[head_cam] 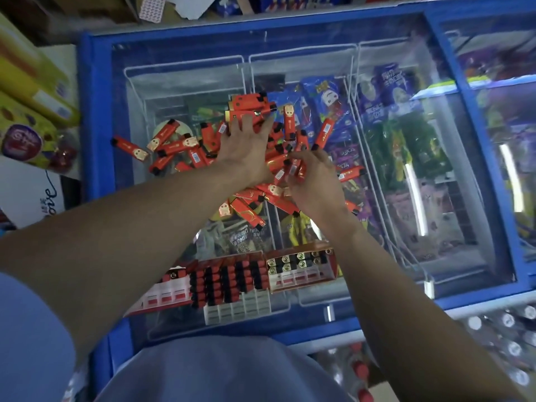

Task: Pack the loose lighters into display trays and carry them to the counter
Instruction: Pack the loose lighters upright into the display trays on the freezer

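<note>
**Gathering lighters on the freezer lid**

Head view: loose red lighters [185,146] lie heaped on the glass freezer lid [319,47]. The left hand [246,143] presses spread, straight fingers on the pile; the right hand [311,181] pinches a few lighters together. Part-filled trays [232,281] sit nearer the person. The lighters look light, stiff and slick, likely to skate on glass; best pinched across the flat sides.

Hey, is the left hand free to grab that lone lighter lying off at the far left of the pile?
Probably yes. The left hand lies flat and open on the pile, holding nothing, and the lone lighter lies by itself on the freezer lid with nothing over it. Only bare glass shows around it.
</note>
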